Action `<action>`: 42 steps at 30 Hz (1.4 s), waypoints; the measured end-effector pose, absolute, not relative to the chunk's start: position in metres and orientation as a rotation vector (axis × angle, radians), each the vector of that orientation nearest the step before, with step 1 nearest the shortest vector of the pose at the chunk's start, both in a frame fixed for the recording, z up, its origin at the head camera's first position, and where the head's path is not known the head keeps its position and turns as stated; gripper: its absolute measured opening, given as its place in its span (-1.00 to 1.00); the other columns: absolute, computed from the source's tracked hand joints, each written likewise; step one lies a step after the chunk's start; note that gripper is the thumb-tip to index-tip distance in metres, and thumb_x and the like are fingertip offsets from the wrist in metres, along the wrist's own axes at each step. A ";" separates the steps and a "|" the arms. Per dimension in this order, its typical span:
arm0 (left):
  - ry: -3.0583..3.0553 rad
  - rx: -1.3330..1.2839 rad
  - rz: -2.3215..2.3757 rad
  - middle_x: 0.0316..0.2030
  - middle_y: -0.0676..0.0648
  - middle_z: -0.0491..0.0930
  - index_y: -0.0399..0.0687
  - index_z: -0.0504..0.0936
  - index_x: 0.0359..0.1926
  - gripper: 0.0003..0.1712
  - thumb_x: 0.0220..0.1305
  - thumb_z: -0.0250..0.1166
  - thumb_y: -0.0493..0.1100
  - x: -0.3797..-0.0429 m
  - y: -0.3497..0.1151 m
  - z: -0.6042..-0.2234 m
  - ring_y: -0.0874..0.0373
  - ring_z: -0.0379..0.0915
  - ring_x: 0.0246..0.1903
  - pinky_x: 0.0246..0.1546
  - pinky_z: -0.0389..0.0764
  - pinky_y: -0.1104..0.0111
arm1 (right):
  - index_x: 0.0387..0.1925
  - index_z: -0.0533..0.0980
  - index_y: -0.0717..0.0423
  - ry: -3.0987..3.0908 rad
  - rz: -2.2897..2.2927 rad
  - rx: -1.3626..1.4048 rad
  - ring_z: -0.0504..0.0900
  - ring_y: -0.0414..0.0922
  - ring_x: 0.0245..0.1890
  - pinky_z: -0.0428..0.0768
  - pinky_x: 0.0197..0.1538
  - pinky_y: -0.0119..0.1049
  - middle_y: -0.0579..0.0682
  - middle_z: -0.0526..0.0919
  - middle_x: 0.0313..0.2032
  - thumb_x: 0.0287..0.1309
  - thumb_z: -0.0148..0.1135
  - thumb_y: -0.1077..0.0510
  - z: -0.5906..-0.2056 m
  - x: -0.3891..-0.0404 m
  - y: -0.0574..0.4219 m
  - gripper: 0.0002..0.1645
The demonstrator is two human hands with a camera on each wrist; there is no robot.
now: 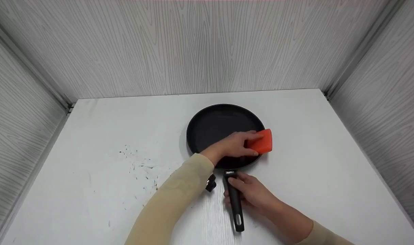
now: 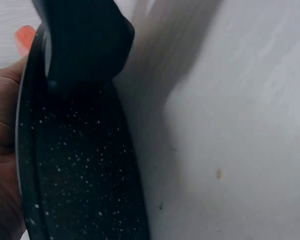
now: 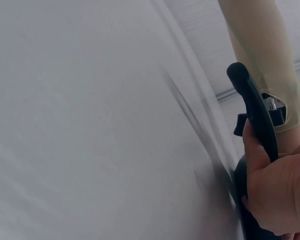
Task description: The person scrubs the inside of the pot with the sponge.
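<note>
A black frying pan sits on the white table, its handle pointing toward me. My left hand reaches across the pan and pinches an orange sponge over the right rim. In the left wrist view the pan's speckled outer side fills the left half, with my left hand behind its rim and a bit of the sponge above. My right hand grips the handle near the pan, thumb on top. The right wrist view shows that hand around the handle.
Dark specks and scratches mark the white tabletop left of the pan. Wood-grained panels enclose the back and both sides. A small black device shows at the left sleeve, beside the pan handle.
</note>
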State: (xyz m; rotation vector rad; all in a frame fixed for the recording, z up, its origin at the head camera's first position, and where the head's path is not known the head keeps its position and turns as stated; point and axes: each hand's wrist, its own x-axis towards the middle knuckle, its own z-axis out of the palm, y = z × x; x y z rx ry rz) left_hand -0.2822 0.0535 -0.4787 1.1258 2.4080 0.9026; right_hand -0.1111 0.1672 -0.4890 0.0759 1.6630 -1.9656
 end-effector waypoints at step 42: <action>2.662 1.098 0.599 0.55 -0.06 0.30 0.33 0.33 0.62 -0.16 0.39 0.44 0.04 -0.311 0.063 -0.472 0.04 0.32 0.42 0.45 0.30 0.24 | 0.46 0.22 0.32 1.601 -2.002 0.113 0.79 0.00 -0.29 0.76 -0.09 -0.04 0.20 0.69 -0.25 0.59 0.15 0.08 -0.492 -0.110 0.168 -0.36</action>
